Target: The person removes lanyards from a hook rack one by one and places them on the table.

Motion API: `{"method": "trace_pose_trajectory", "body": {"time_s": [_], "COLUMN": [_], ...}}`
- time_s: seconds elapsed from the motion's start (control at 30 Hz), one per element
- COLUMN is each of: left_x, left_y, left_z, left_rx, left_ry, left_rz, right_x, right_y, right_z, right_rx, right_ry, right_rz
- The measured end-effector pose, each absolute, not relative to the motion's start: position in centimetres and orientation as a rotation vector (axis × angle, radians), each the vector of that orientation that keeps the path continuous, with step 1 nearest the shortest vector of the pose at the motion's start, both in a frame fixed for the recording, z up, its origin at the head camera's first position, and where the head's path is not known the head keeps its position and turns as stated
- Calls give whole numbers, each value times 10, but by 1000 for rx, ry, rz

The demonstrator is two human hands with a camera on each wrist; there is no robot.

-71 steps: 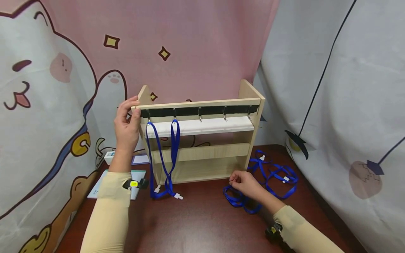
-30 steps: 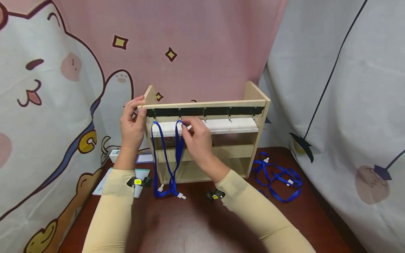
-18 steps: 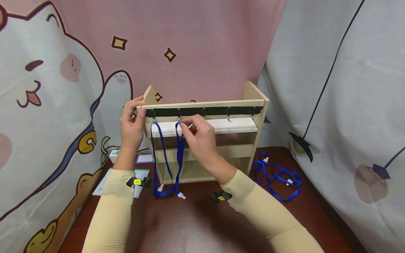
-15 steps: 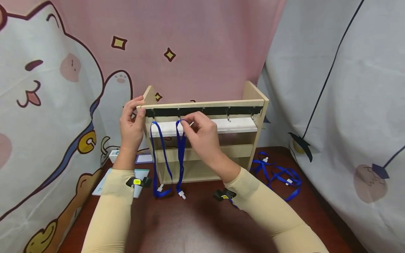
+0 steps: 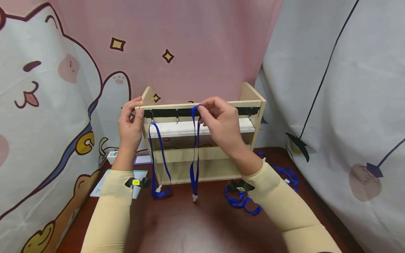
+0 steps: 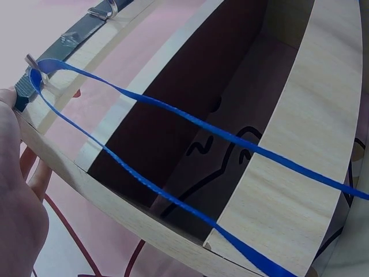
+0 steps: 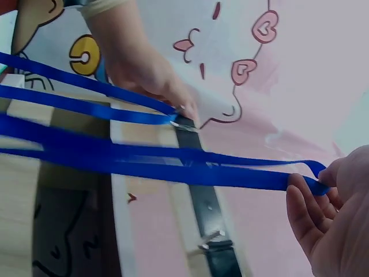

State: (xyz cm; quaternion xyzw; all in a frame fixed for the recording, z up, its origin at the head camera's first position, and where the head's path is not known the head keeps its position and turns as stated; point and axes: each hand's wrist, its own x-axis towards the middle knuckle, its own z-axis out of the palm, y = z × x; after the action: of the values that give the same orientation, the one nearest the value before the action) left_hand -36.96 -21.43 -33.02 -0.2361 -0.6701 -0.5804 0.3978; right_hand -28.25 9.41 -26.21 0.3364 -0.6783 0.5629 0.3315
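My left hand (image 5: 130, 126) grips the top left corner of a light wooden desk shelf (image 5: 202, 154), thumb at the front and fingers behind. Between thumb and fingertips, my right hand (image 5: 225, 128) pinches the top of a blue lanyard (image 5: 192, 171), held up before the black hook strip (image 5: 164, 112). It hangs in a long loop, its white clip (image 5: 194, 198) low above the table. A second blue lanyard (image 6: 196, 122) hangs from the leftmost hook. The second hook (image 5: 177, 119) carries nothing; my right hand hides hooks further right.
More blue lanyards lie loosely coiled on the dark red table (image 5: 183, 225): one coil (image 5: 234, 202) by my right wrist, others (image 5: 286, 172) behind my forearm. At left lie a pale booklet (image 5: 140, 175), a purple-edged card (image 5: 142, 160) and a small white box (image 5: 112, 156).
My right hand went from the table to the second hook, took its lanyard off and brought it right and up. My left hand keeps its grip on the shelf corner.
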Motion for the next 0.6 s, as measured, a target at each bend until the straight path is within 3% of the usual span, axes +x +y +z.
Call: {"method": "trace_pose_trajectory", "body": {"time_s": [0.6], "left_x": [-353], "left_y": [-203], "left_z": [-320], "left_rx": [-573], "left_ry": [-1688], "left_rz": [-1478], "right_x": [-288], "right_y": [140], "right_z": [-262], "right_rx": [785], "right_ry": [-1786], "right_rz": [1406]}}
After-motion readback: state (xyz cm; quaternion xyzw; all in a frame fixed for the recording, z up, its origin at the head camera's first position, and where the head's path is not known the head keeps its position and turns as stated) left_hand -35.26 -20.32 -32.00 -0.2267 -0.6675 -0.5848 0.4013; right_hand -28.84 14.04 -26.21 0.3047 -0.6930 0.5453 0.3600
